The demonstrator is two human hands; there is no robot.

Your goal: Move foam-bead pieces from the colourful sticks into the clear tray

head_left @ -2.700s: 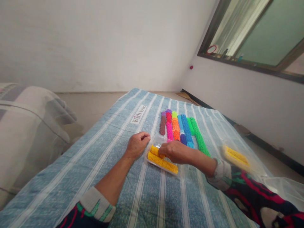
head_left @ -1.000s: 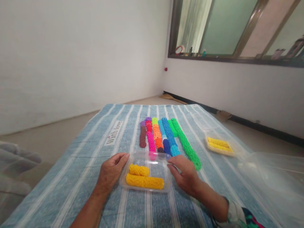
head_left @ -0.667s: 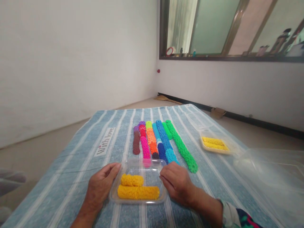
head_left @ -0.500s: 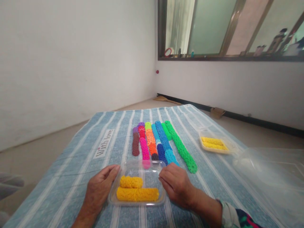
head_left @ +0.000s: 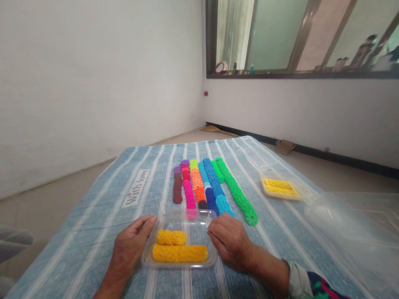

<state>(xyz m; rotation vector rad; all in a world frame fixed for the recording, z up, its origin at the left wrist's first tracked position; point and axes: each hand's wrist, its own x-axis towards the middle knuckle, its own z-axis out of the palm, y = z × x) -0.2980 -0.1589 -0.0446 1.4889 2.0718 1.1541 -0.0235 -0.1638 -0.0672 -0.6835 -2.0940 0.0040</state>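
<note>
Tray (head_left: 180,261) | between left hand (head_left: 129,247), right hand (head_left: 229,241) | fingers touching sides

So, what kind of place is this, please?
Probably a plain room in a home. A striped blue cloth lies spread out, seemingly on the floor, bare white walls meet in a corner, and a sliding window has small items on its sill.

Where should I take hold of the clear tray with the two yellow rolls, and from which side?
Probably by its two short side rims, one from each side. The clear tray is shallow and wider than deep, and the left hand and right hand already flank those rims. The yellow rolls lie loose inside, so keep it level.
</note>
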